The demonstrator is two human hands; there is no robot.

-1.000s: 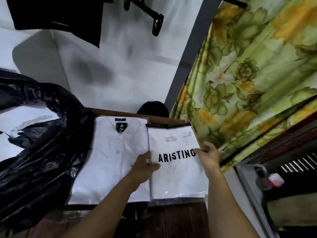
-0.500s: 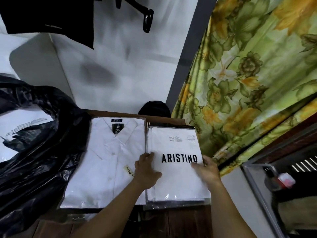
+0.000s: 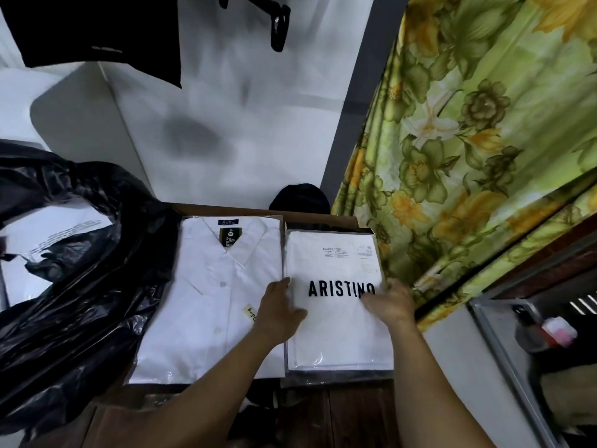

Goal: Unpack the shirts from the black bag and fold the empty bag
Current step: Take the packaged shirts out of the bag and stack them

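head view: left grip (image 3: 279, 313) and right grip (image 3: 389, 305), fingers flat and spread, press the edges of a wrapped aristino shirt (image 3: 336, 337) lying beside a white collared shirt (image 3: 213, 295). the black bag (image 3: 80, 302) slumps at left with a white pack (image 3: 55, 240) inside. risk: a nudged slick wrapper could slide off the near edge; the sagging bag could spill.

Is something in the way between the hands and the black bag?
Only the flat collared shirt pack lies between them. The left hand and right hand touch the ARISTINO pack, and the black bag sits past the collared one on the left. Nothing tall blocks the way, so reaching over looks easy.
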